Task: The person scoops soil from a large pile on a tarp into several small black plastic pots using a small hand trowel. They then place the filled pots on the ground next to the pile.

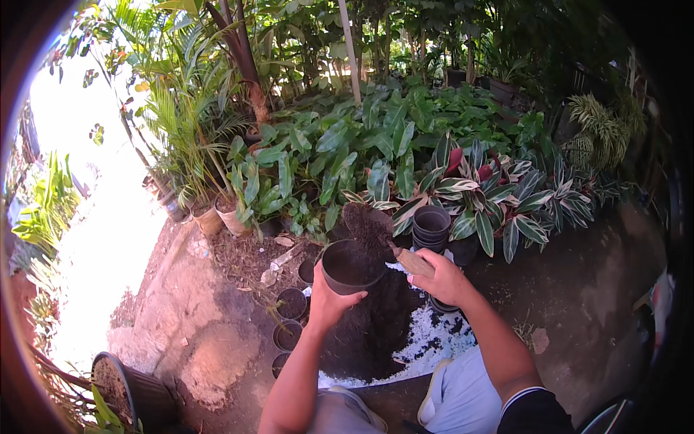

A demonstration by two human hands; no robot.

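My left hand (332, 304) grips a black plastic plant pot (347, 282) by its side and lifts it above a heap of dark soil (368, 336). The handle of a garden trowel (413, 262) is in my right hand (445, 279). Dark soil lies on the trowel's blade, which is tilted over the far right rim of the pot. How full the pot is cannot be told. Around the heap spreads a white granular material (436, 339), partly mixed with soil.
A stack of black pots (431, 228) stands beyond my right hand. Several small pots (291, 304) line the left of the heap. Leafy potted plants (390, 135) fill the far side. Rocks (219, 363) and a large ribbed pot (149, 393) are at the left.
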